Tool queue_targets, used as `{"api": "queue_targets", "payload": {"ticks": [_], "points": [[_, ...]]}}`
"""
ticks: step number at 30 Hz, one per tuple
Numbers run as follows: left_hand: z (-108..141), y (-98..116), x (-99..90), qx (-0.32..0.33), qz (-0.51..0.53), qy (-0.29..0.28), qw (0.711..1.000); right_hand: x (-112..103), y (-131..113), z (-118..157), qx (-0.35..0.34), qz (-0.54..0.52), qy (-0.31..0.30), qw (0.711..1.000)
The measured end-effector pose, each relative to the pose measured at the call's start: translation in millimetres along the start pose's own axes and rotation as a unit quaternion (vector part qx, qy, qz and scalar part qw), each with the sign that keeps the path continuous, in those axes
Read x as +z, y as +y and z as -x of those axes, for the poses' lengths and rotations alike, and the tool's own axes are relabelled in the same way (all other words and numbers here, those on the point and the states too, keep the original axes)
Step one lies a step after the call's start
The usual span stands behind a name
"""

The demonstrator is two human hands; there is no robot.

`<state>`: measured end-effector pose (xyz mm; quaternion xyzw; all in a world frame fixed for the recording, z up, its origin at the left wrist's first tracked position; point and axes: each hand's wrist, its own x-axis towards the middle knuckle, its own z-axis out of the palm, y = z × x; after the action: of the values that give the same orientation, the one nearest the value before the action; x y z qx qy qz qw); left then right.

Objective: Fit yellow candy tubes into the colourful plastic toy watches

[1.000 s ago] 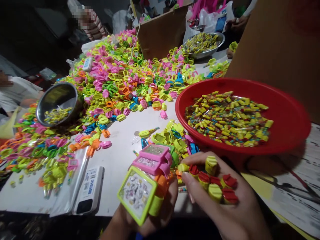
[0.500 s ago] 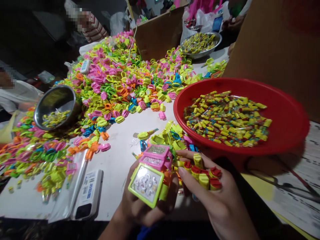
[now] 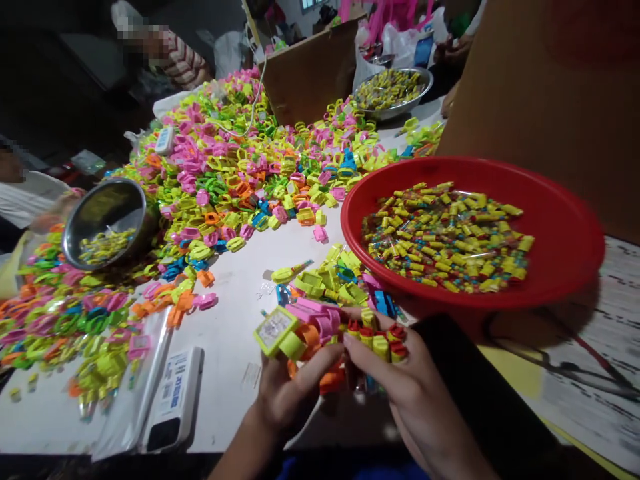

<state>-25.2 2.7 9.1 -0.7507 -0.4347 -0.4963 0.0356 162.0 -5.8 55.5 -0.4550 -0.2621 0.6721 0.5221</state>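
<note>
My left hand (image 3: pixel 290 393) is closed around several plastic toy watches: a yellow-green one (image 3: pixel 275 331) with a square, shiny face, a pink one (image 3: pixel 316 316) and orange ones (image 3: pixel 309 339). Beside it, my right hand (image 3: pixel 407 380) grips a bunch of small candy tubes (image 3: pixel 380 345) with yellow wrappers and red ends. Both hands almost meet, and the right thumb lies near the orange watch straps. Just beyond them is a small heap of yellow watches (image 3: pixel 325 279). The lower ends of the tubes are mostly hidden by my fingers.
A red basin (image 3: pixel 565 233) of wrapped tubes stands at right. Toy watches (image 3: pixel 220 180) pile across the table. Steel bowls (image 3: pixel 137 200) (image 3: pixel 425 83) hold more tubes. A white device (image 3: pixel 175 393), plastic bags (image 3: pixel 135 387) and glasses (image 3: pixel 565 357) lie nearby. Other people sit beyond.
My left hand has turned the watches, so the yellow-green face tips away and the pink watch shows its side. My right hand, still gripping the tubes, appears slightly further left.
</note>
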Motion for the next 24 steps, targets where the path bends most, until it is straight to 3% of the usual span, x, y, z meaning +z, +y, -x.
{"api": "queue_targets", "payload": {"ticks": [3,6,10,14,17,24], "points": [[-5.8,6.2,3.1,0.001,0.019,0.053,0.998,-7.8,2.6,-1.3,-0.005,0.028,-0.012,1.000],[-13.1,9.3,3.5,-0.105,0.101,0.120,0.982,-19.5,-3.2,-0.6,-0.038,0.062,-0.002,0.997],[-19.6,2.4,-3.0,-0.320,0.197,0.194,0.906,-36.5,-10.1,-1.0,-0.039,0.101,0.068,0.992],[-19.8,-9.7,-11.9,-0.420,0.228,0.234,0.847,-52.4,-7.3,-4.6,-0.050,0.116,0.086,0.988],[-18.0,-10.4,-13.9,-0.422,0.214,0.246,0.846,-56.1,-5.7,-5.9,-0.054,0.121,0.087,0.987],[-7.2,28.3,3.9,-0.255,0.170,0.178,0.935,-19.0,-13.1,5.8,-0.030,0.107,0.043,0.993]]}}
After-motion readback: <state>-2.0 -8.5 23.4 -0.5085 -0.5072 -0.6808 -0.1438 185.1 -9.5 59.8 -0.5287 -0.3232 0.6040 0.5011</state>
